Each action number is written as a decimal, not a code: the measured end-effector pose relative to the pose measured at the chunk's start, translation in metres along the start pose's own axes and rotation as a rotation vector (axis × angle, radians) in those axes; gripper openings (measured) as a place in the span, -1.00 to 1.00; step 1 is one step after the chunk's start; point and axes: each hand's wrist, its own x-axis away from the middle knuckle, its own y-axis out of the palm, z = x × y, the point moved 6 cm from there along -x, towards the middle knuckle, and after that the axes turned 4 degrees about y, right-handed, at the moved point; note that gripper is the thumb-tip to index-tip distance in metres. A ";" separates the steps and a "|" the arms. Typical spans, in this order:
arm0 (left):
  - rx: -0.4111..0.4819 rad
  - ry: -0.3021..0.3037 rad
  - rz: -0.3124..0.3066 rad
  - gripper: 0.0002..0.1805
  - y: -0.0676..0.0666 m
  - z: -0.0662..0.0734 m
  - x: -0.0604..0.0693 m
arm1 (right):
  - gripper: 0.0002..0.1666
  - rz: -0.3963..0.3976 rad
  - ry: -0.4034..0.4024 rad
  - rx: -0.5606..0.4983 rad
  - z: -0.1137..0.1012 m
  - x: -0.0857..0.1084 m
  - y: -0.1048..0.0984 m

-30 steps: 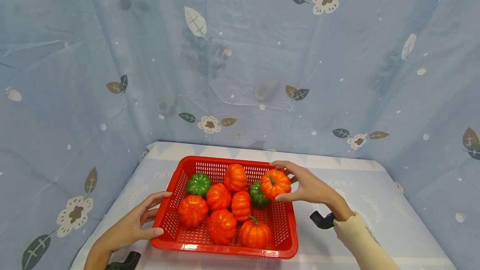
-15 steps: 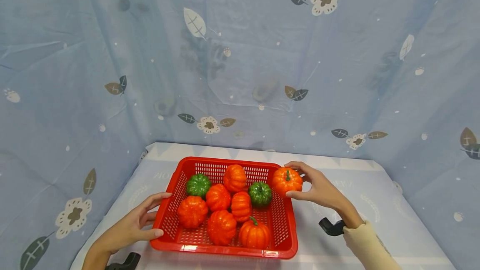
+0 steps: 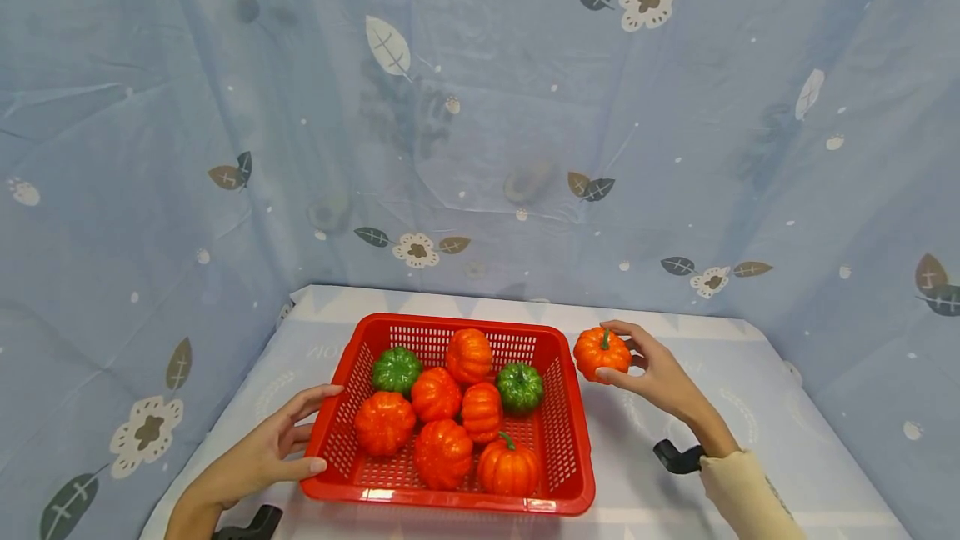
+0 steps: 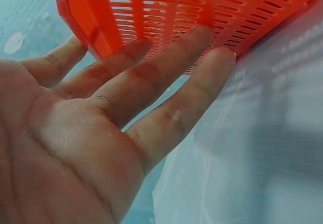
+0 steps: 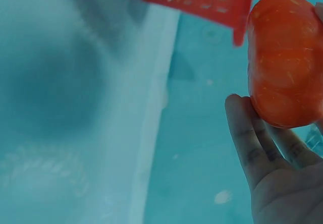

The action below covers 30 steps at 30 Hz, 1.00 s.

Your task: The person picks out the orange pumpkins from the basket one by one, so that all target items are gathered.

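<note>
A red perforated basket (image 3: pixel 450 506) holds several orange pumpkins (image 3: pixel 444 454) and two green ones (image 3: pixel 520 388). At the basket's left side, my left hand (image 3: pixel 258 457) touches the rim with its fingers fairly straight; the left wrist view shows fingertips against the basket wall (image 4: pixel 166 12). Just past the basket's right rim, my right hand (image 3: pixel 660 369) grips an orange pumpkin (image 3: pixel 602 354) with a green stem, held above the table between thumb and fingers. In the right wrist view the pumpkin (image 5: pixel 283 62) hangs beside the fingers of the hand (image 5: pixel 282 183).
The table (image 3: pixel 675 482) has a pale blue and white patterned cover. Blue cloth (image 3: pixel 480 107) with leaves and flowers hangs behind and at the sides. Black pieces (image 3: pixel 678 457) are attached at both wrists.
My right hand has carried the orange pumpkin rightwards, from above the basket to outside its right rim, uncovering the right green pumpkin. My left hand has stayed where it was.
</note>
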 end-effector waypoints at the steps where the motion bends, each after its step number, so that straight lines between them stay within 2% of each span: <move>1: -0.003 -0.001 0.002 -0.10 0.000 0.000 0.000 | -0.21 0.002 0.011 0.001 0.005 0.000 -0.001; 7: -0.003 -0.009 0.008 -0.10 0.000 0.000 -0.001 | -0.19 0.021 0.082 0.007 0.031 -0.001 -0.004; 13: 0.011 -0.023 0.023 -0.10 -0.001 0.000 0.000 | -0.16 0.056 0.151 0.057 0.055 -0.006 -0.006; 23: 0.021 -0.012 0.017 -0.12 0.000 0.000 -0.001 | -0.10 0.109 0.243 0.085 0.082 -0.015 -0.007; 30: 0.021 -0.015 0.016 -0.12 0.000 -0.001 0.001 | -0.08 0.099 0.282 0.112 0.097 -0.026 0.000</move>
